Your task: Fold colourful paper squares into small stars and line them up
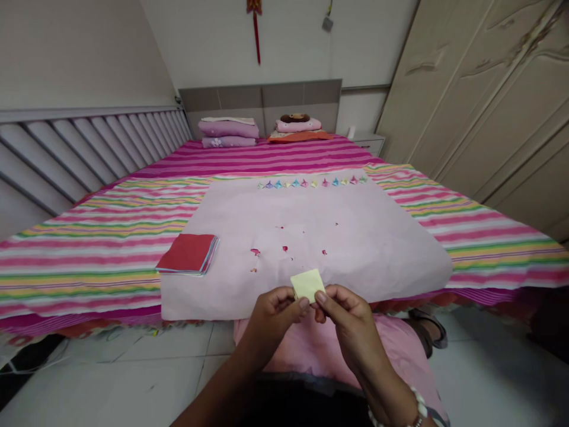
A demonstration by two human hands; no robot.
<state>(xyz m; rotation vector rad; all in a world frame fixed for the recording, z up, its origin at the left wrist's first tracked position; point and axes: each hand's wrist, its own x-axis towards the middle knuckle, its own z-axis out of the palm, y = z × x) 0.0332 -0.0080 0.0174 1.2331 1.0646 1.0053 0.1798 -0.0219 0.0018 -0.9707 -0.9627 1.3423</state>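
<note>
A small folded pale yellow paper (307,284) is pinched between both hands just in front of the bed's near edge. My left hand (272,317) grips its lower left side with thumb and fingers closed. My right hand (344,317) pinches its lower right corner. A large pale pink sheet (311,237) lies spread on the bed beyond the hands. A stack of square papers with a red top sheet (189,254) rests at the sheet's left edge. A row of several small folded paper shapes in mixed colours (313,182) lines the sheet's far edge.
The bed carries a striped pink, yellow and green cover (98,237). Folded bedding and pillows (229,131) sit at the headboard. A slatted rail (80,148) runs along the left; wardrobe doors (489,101) stand on the right. White tiled floor (111,379) lies below.
</note>
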